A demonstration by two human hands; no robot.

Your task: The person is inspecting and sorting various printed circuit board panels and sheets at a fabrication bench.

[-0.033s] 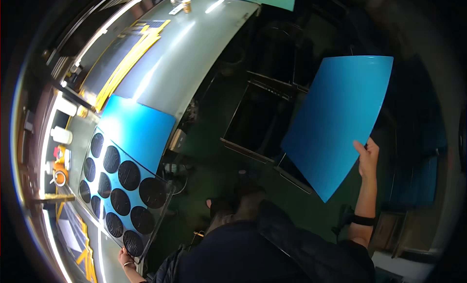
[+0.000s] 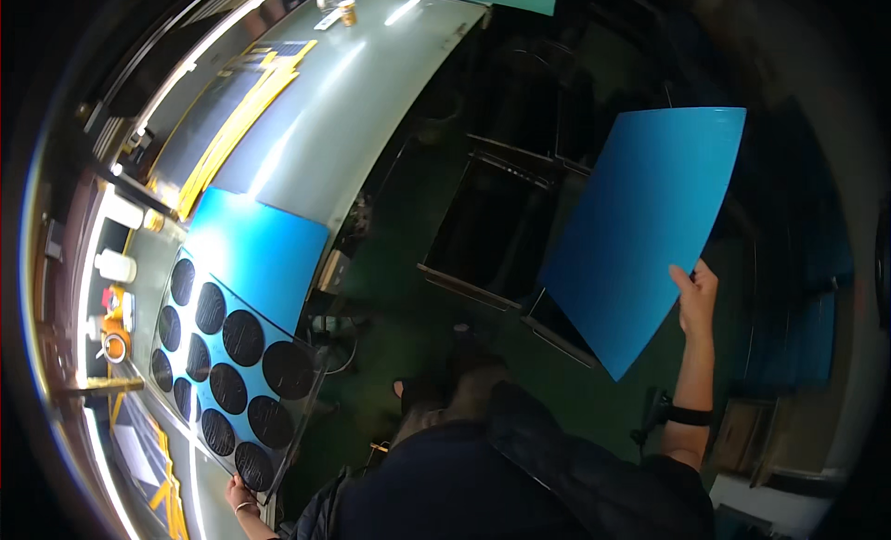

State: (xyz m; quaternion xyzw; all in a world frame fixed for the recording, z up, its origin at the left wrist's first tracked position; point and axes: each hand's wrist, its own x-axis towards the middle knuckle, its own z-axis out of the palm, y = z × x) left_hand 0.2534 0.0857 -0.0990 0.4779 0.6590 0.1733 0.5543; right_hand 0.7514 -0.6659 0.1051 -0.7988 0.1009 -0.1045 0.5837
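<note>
Holding a blue sheet [image 2: 650,224] out at right, over the dark green floor [image 2: 594,419], well apart from the bench [image 2: 343,122] along the left. Gripping it by the near right edge with the right hand [image 2: 698,297], closed in a pinch, with the thumb on the upper face and the fingers mostly hidden behind. Angling it across the scene, with a pointed corner toward the near side.

Reaching to near left with the left hand [image 2: 239,492], at the near corner of a disc panel [image 2: 253,380] on the bench. Bending the fingers there at the edge; impossible to tell how far open, or whether gripping or merely touching. Wearing a thin band [image 2: 246,506] on the left wrist and a black strap [image 2: 691,416] on the right forearm.

Facing, on that panel, rows of black discs [image 2: 227,389]. Flanked just beyond by a second blue sheet [image 2: 269,252], flat and bright with glare, and farther off by yellow strips [image 2: 243,131]. Bordered at far left by a white bottle [image 2: 113,265] and an orange roll [image 2: 117,328]. Framed between bench and held sheet by dark trays [image 2: 492,229], too dim to read inside.
</note>
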